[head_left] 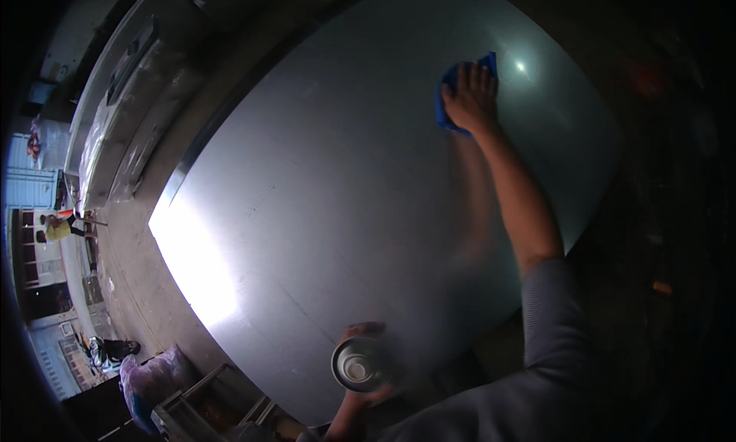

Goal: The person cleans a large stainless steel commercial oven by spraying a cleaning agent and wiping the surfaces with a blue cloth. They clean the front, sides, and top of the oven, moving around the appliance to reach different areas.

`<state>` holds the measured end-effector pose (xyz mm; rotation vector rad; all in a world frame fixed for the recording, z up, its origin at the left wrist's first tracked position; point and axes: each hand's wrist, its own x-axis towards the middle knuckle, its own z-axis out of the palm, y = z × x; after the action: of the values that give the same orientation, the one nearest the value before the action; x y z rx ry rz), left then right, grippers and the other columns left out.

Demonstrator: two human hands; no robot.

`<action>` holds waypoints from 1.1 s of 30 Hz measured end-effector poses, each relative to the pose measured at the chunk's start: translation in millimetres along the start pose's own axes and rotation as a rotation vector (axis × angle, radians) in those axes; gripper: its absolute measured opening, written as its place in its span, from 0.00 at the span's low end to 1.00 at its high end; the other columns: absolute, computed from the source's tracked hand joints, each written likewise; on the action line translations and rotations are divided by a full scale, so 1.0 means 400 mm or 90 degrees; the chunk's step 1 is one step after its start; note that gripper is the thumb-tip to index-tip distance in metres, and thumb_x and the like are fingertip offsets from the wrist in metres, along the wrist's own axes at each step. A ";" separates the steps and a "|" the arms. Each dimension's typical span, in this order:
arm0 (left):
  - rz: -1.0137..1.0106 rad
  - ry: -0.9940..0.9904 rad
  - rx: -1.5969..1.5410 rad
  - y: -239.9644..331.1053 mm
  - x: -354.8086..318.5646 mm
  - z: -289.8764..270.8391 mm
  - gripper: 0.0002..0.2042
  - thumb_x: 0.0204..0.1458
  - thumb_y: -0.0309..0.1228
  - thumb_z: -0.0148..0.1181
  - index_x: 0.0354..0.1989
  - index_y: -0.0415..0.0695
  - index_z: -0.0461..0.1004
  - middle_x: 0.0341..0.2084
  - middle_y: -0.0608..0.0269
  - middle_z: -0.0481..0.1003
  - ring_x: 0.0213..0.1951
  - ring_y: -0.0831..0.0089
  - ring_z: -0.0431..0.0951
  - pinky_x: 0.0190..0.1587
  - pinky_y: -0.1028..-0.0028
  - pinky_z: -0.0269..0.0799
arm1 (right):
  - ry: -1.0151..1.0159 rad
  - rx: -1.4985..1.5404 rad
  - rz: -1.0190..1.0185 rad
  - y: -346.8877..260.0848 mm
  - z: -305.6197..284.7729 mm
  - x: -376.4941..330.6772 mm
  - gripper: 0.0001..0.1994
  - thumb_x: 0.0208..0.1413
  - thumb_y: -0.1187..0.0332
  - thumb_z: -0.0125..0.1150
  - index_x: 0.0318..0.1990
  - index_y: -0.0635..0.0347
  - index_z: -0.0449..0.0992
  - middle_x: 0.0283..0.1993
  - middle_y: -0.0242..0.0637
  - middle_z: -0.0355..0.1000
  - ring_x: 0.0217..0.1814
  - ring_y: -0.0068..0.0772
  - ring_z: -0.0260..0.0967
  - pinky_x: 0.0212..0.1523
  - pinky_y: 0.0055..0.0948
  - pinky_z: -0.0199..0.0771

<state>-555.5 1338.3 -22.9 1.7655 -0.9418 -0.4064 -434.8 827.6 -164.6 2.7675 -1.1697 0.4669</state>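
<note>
A large, shiny grey metal sheet [330, 181] spreads out in front of me. My right hand [471, 101] is at its far right part, reached out at arm's length. Beneath the palm and fingers, a blue cloth [445, 112] is pressed against the metal, its edges showing on both sides of the hand. Close to me, over the near edge, my left hand [366, 328] wraps round a round metal can [358, 365]. The can is seen end-on, so its side is mostly hidden.
A plastic-wrapped long panel or cabinet [126, 112] lies beyond the sheet's left side. At lower left are a purple plastic bag [153, 377] and a metal frame [192, 396]. A person in yellow [57, 229] is far left. The right side is dark.
</note>
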 end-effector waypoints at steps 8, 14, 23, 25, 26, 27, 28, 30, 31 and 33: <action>-0.073 0.047 -0.155 0.069 0.098 0.104 0.46 0.45 0.46 0.75 0.68 0.37 0.57 0.54 0.48 0.71 0.54 0.59 0.76 0.54 0.61 0.74 | -0.243 0.088 -0.778 -0.738 -0.288 -0.314 0.35 0.72 0.46 0.37 0.77 0.63 0.55 0.83 0.46 0.47 0.86 0.46 0.39 0.84 0.47 0.30; -0.150 0.062 0.012 0.075 0.112 0.118 0.29 0.39 0.42 0.71 0.50 0.40 0.75 0.47 0.50 0.75 0.45 0.57 0.78 0.47 0.60 0.74 | -0.145 0.248 -0.574 -0.382 -0.164 -0.248 0.34 0.70 0.44 0.43 0.74 0.56 0.62 0.81 0.44 0.52 0.85 0.45 0.43 0.83 0.51 0.34; -0.076 0.020 -0.040 0.038 0.115 0.194 0.25 0.33 0.35 0.69 0.46 0.42 0.77 0.44 0.51 0.77 0.45 0.57 0.78 0.46 0.60 0.73 | -0.039 -0.245 0.087 0.772 -0.087 -0.078 0.31 0.67 0.49 0.52 0.68 0.63 0.68 0.74 0.61 0.59 0.77 0.66 0.54 0.76 0.61 0.52; -0.097 0.021 -0.067 0.051 0.111 0.215 0.26 0.34 0.36 0.69 0.47 0.42 0.77 0.45 0.51 0.77 0.45 0.57 0.78 0.46 0.60 0.73 | 0.045 0.094 0.042 0.622 -0.113 -0.212 0.31 0.69 0.50 0.50 0.70 0.66 0.65 0.75 0.60 0.59 0.78 0.68 0.51 0.77 0.61 0.47; -0.100 0.017 -0.078 0.055 0.103 0.225 0.27 0.34 0.37 0.70 0.47 0.42 0.77 0.45 0.51 0.77 0.45 0.57 0.78 0.46 0.60 0.73 | -0.100 0.017 -0.117 0.520 -0.151 -0.297 0.32 0.67 0.50 0.52 0.70 0.64 0.67 0.74 0.59 0.60 0.78 0.63 0.53 0.76 0.60 0.49; -0.136 -0.025 -0.058 0.054 0.090 0.231 0.28 0.37 0.39 0.70 0.49 0.41 0.75 0.46 0.51 0.76 0.45 0.58 0.78 0.47 0.61 0.73 | -0.234 -0.027 -0.292 0.408 -0.188 -0.392 0.33 0.64 0.49 0.54 0.70 0.62 0.68 0.74 0.58 0.60 0.78 0.57 0.55 0.76 0.59 0.51; -0.113 -0.021 -0.089 0.050 0.072 0.237 0.29 0.40 0.41 0.71 0.51 0.40 0.74 0.47 0.52 0.75 0.45 0.59 0.78 0.48 0.61 0.74 | -0.200 0.152 -0.357 0.293 -0.247 -0.506 0.34 0.65 0.48 0.52 0.72 0.61 0.65 0.76 0.53 0.59 0.81 0.49 0.52 0.78 0.57 0.49; -0.168 -0.047 -0.069 0.027 0.027 0.226 0.32 0.52 0.47 0.70 0.58 0.37 0.68 0.50 0.54 0.72 0.47 0.61 0.78 0.52 0.63 0.75 | -0.243 0.395 -0.510 0.192 -0.336 -0.641 0.35 0.65 0.47 0.52 0.73 0.61 0.63 0.78 0.49 0.55 0.84 0.45 0.46 0.79 0.57 0.46; -0.048 -0.078 0.039 0.012 0.001 0.215 0.32 0.52 0.47 0.70 0.57 0.36 0.68 0.49 0.54 0.72 0.47 0.61 0.78 0.51 0.64 0.75 | -0.328 0.505 -0.548 0.186 -0.355 -0.671 0.34 0.65 0.49 0.53 0.73 0.61 0.63 0.79 0.49 0.54 0.84 0.45 0.45 0.79 0.57 0.46; 0.010 -0.106 0.173 -0.015 -0.043 0.195 0.32 0.50 0.45 0.71 0.57 0.36 0.69 0.49 0.53 0.74 0.47 0.62 0.78 0.51 0.64 0.76 | -0.245 0.350 -0.320 0.344 -0.347 -0.646 0.33 0.65 0.54 0.58 0.73 0.61 0.63 0.77 0.54 0.56 0.83 0.49 0.47 0.80 0.58 0.44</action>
<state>-615.4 1302.4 -62.0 1.9901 -1.1727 -0.4374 -736.4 936.8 -118.6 3.5826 -0.3607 0.2249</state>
